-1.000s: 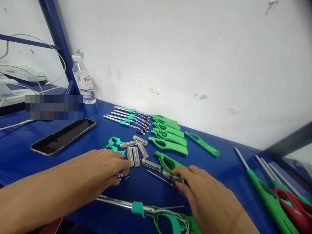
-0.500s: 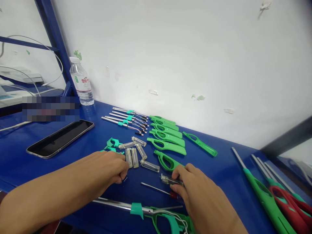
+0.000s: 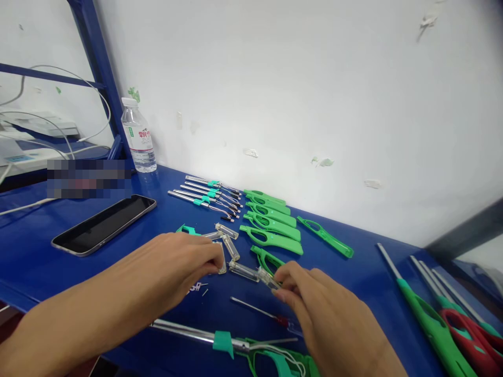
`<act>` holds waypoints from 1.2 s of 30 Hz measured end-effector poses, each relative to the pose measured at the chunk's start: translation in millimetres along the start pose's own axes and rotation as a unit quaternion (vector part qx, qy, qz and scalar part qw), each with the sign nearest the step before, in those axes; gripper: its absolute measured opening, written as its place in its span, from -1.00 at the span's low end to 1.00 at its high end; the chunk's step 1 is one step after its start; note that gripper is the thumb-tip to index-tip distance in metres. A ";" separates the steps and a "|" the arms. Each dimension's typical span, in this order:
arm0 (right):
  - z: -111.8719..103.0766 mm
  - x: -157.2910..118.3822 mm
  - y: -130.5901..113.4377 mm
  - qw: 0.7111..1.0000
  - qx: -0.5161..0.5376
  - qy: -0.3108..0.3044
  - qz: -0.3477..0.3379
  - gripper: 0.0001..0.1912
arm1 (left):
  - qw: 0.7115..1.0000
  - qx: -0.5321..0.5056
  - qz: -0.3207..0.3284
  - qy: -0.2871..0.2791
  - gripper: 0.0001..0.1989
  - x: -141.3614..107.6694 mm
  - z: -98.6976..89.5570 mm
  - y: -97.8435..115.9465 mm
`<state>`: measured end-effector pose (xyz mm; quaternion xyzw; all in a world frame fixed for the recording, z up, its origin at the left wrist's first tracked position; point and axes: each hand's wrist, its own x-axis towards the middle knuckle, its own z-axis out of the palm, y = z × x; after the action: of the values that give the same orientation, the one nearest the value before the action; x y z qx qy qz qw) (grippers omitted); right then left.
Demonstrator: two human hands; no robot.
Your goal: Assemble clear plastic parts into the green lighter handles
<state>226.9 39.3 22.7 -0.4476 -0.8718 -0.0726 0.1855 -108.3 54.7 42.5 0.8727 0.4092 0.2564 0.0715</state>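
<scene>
My right hand (image 3: 306, 298) pinches a clear fuel reservoir (image 3: 268, 279) between thumb and fingers, just above the blue table. My left hand (image 3: 192, 262) is closed, its fingertips against the cluster of clear reservoirs (image 3: 230, 247); what lies inside its grip is hidden. Another clear reservoir (image 3: 244, 270) lies between the hands. Below them is a screwdriver (image 3: 255, 308) with a red and clear handle. Closest to me lies a partly assembled lighter (image 3: 196, 331), with metal tube, teal trigger and white wires in an open green shell. Small screws (image 3: 205, 292) lie near my left hand.
Green shell halves (image 3: 271, 240) line up by the wall, beside wired metal tubes (image 3: 192, 198). A lone green half shell (image 3: 326, 237) lies right of them. Finished lighters (image 3: 432, 322) are at far right. A phone (image 3: 104, 225) and water bottle (image 3: 138, 136) are at left.
My left hand has moved right onto the clear reservoirs, uncovering small screws. My right hand has shifted slightly up, bringing its reservoir close to the one lying between the hands.
</scene>
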 end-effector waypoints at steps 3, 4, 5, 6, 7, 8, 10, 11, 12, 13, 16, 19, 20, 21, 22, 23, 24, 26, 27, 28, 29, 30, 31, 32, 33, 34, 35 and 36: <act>1.4 3.6 2.7 0.999 -0.016 0.038 -0.004 -0.69 | 0.999 -0.037 0.019 0.006 -0.65 12.6 1.3 6.6; 1.7 4.5 2.6 0.999 -0.022 0.043 -0.006 -0.64 | 0.999 -0.045 0.018 0.015 -0.63 15.6 2.2 10.6; 1.6 5.4 1.7 0.999 -0.023 0.043 -0.008 -0.63 | 0.998 -0.055 0.018 0.030 -0.63 17.8 3.5 14.9; 1.2 6.3 0.1 0.999 -0.018 0.037 -0.010 -0.65 | 0.996 -0.071 0.015 0.046 -0.63 19.3 5.5 19.1; 0.4 7.2 -2.3 0.999 -0.006 0.031 -0.011 -0.69 | 0.993 -0.094 0.009 0.066 -0.64 20.0 8.1 22.6; -0.5 8.1 -5.4 0.999 0.011 0.029 -0.008 -0.72 | 0.990 -0.118 -0.002 0.082 -0.65 20.3 11.2 25.2; -2.0 9.8 -13.0 0.998 0.045 0.042 0.015 -0.75 | 0.981 -0.166 -0.037 0.097 -0.66 20.1 18.0 27.5; -2.3 10.3 -16.8 0.996 0.059 0.056 0.029 -0.76 | 0.976 -0.185 -0.062 0.095 -0.68 20.0 21.2 27.5; -2.2 10.7 -20.0 0.994 0.070 0.070 0.043 -0.76 | 0.971 -0.203 -0.087 0.092 -0.71 20.3 23.7 27.3; -1.8 10.8 -22.3 0.992 0.076 0.084 0.055 -0.76 | 0.965 -0.219 -0.109 0.091 -0.75 20.9 25.5 27.0; 0.0 10.9 -21.4 0.989 0.085 0.106 0.052 -0.78 | 0.956 -0.246 -0.135 0.085 -0.84 24.3 25.7 28.0; 0.3 11.7 -13.1 0.991 0.083 0.107 0.007 -0.77 | 0.956 -0.253 -0.128 0.076 -0.78 27.0 21.6 31.9; 0.1 12.2 -10.7 0.991 0.084 0.108 -0.007 -0.77 | 0.955 -0.257 -0.127 0.076 -0.77 27.3 20.4 33.6; -0.2 12.8 -9.0 0.990 0.085 0.109 -0.017 -0.77 | 0.953 -0.264 -0.128 0.076 -0.76 27.4 19.5 35.4; -0.5 13.3 -8.2 0.990 0.085 0.112 -0.020 -0.77 | 0.951 -0.271 -0.128 0.076 -0.75 27.5 18.8 37.3; -0.6 13.8 -8.2 0.989 0.084 0.117 -0.016 -0.77 | 0.949 -0.278 -0.128 0.074 -0.74 27.6 18.1 39.3; -0.6 14.2 -9.1 0.989 0.082 0.124 -0.010 -0.77 | 0.948 -0.284 -0.127 0.070 -0.73 28.0 17.5 41.5; 0.1 14.6 -12.1 0.988 0.076 0.131 -0.005 -0.76 | 0.947 -0.289 -0.126 0.062 -0.72 29.4 15.7 45.7; 0.8 14.6 -13.9 0.988 0.075 0.132 -0.010 -0.76 | 0.947 -0.288 -0.127 0.056 -0.73 30.3 14.7 47.7; 1.7 14.6 -15.8 0.988 0.073 0.132 -0.014 -0.75 | 0.947 -0.290 -0.130 0.049 -0.75 31.3 13.7 49.5; 2.6 14.6 -17.5 0.989 0.072 0.131 -0.017 -0.74 | 0.945 -0.296 -0.135 0.043 -0.77 32.1 12.7 50.9; 3.6 14.5 -18.9 0.988 0.071 0.133 -0.014 -0.73 | 0.941 -0.304 -0.141 0.036 -0.79 32.8 12.0 52.1; 4.3 14.4 -20.0 0.988 0.070 0.136 -0.006 -0.71 | 0.937 -0.315 -0.148 0.030 -0.81 33.3 11.5 52.9; 4.6 14.4 -20.5 0.988 0.067 0.141 0.006 -0.68 | 0.932 -0.328 -0.155 0.030 -0.82 33.6 11.4 53.4; 4.4 14.4 -20.2 0.987 0.065 0.144 0.012 -0.66 | 0.927 -0.339 -0.158 0.036 -0.83 33.8 11.6 53.6; 3.7 14.4 -19.2 0.988 0.065 0.141 0.005 -0.66 | 0.923 -0.347 -0.161 0.042 -0.82 33.9 12.1 53.4; 2.6 14.6 -17.5 0.989 0.066 0.134 -0.010 -0.68 | 0.920 -0.353 -0.164 0.043 -0.82 33.9 12.9 53.1; 1.2 14.7 -15.2 0.989 0.066 0.128 -0.025 -0.70 | 0.918 -0.357 -0.166 0.043 -0.81 33.9 14.0 52.5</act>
<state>206.4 41.8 27.9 -0.3992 -0.8548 -0.0759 0.3228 -47.5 47.0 61.2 0.6970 0.4318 0.4076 0.4020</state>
